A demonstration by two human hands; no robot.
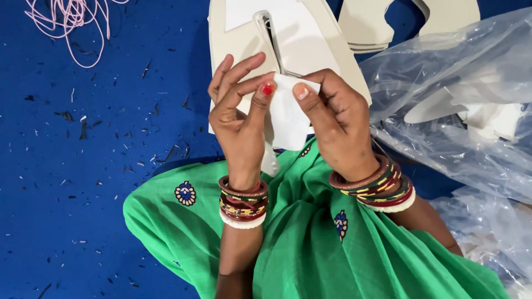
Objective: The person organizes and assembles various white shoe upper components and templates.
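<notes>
Both hands are pinching a small white piece over the lap.

The left hand [239, 119] and right hand [335, 124] are closing thumb and fingers on the white piece [288, 119], which is sitting between them, its top edge at the thumb tips, just near of the cream cut-out board [233, 44] lying on the blue mat [83, 166]; clear plastic bags [471, 111] are lying to the right.

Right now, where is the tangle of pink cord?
In the head view, the pink cord lies at top left on the blue floor, well left of the left hand.
</notes>
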